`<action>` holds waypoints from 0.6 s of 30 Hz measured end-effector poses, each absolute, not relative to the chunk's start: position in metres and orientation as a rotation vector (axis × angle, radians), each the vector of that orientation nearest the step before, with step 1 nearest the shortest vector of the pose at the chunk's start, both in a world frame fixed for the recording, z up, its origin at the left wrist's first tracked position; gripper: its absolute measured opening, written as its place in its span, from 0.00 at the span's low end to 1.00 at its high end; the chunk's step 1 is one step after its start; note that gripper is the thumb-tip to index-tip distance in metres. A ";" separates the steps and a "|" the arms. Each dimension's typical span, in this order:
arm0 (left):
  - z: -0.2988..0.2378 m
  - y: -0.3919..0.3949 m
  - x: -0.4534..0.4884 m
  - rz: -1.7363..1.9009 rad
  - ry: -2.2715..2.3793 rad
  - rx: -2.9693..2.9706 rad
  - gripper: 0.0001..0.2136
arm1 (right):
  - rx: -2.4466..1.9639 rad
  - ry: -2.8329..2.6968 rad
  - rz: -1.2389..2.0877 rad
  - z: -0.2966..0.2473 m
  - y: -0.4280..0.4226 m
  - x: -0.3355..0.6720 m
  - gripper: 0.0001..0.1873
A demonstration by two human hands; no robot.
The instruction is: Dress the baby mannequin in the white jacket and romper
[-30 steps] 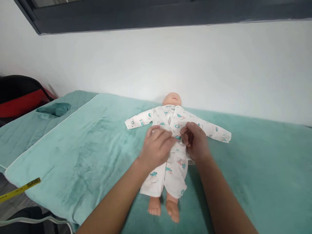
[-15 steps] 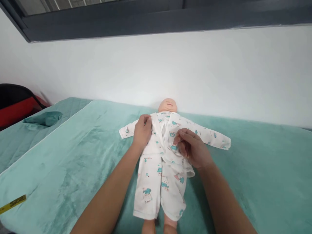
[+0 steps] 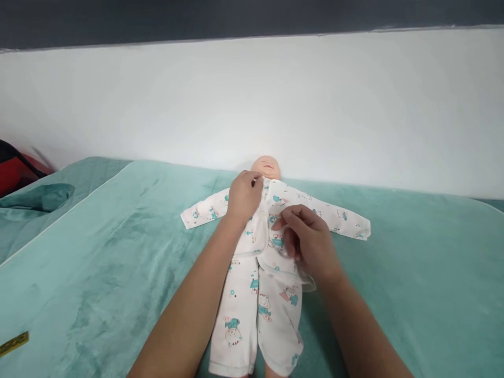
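A baby doll [image 3: 266, 167] lies on its back on a green bed cover, head toward the wall and arms stretched out sideways. It wears a white printed baby jacket [image 3: 252, 239] and matching trousers [image 3: 235, 320]. My left hand [image 3: 244, 195] is closed at the jacket's front edge near the collar, thumb and fingertips pinching the cloth. Over the chest on the other side hovers my right hand [image 3: 309, 236], its fingers curled and parted, with nothing visible in them. One lower corner of the jacket flares out beside the hip. The doll's feet are out of frame.
The green cover [image 3: 118, 252] spreads around the doll. Behind it rises a white wall [image 3: 252, 100] under a dark window frame [image 3: 252, 18]. A red and black bag [image 3: 19, 170] sits at the far left. A yellow strip [image 3: 13, 344] lies at the lower left.
My left hand has moved right and up toward the collar, drawing the jacket's front panel across the chest. My right hand has stayed nearly in place. The view has shifted slightly.
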State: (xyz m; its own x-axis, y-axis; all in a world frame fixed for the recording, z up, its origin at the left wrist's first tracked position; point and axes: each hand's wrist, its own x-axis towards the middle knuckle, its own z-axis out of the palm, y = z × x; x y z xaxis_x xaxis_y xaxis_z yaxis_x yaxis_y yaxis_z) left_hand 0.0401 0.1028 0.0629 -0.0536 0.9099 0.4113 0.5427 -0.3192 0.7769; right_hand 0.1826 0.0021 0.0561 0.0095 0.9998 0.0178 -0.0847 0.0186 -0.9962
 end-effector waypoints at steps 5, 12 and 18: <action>0.055 0.103 0.040 1.274 1.489 1.891 0.13 | -1.334 -1.498 0.321 0.052 0.001 0.168 0.09; 0.050 0.108 0.032 1.267 1.371 1.805 0.18 | -1.790 -1.689 0.035 0.062 0.046 0.152 0.16; 0.045 0.114 0.025 1.271 1.220 1.825 0.16 | -2.096 -1.986 0.105 0.090 0.093 0.145 0.13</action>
State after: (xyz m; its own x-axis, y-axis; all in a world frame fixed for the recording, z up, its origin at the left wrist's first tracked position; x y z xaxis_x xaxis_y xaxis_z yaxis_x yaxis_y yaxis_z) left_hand 0.0247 0.1140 0.0452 0.1207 0.9158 0.3830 0.3457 -0.4004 0.8486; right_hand 0.1455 0.0927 0.0898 0.0672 0.9905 0.1196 0.9724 -0.0381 -0.2303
